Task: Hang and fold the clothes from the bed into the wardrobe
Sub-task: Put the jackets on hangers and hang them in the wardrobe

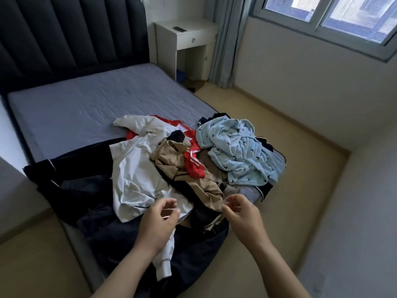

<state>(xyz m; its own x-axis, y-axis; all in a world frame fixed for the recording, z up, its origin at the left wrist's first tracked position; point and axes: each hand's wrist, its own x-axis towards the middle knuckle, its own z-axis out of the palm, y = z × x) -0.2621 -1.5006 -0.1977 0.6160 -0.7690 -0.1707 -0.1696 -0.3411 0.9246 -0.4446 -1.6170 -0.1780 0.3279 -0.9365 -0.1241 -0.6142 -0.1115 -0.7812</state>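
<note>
The clothes [193,164] lie in a loose heap on the near right corner of the bed [75,108]; the wardrobe is not in view. Your left hand [158,222] hovers over the near hem of the white jacket [137,175], fingers loosely curled. A thin pale strand crosses them, and you cannot tell whether they pinch it. Your right hand [241,212] is just beside the near edge of the tan garment [193,181], fingers curled in; whether they grasp the cloth is unclear. Everything here is likely soft, light and limp, so it will sag and drag its neighbours along. The pale blue fleece [240,151] on the far right looks bulkier. Take each piece by the shoulders or collar and lift it free of the tangle.
</note>
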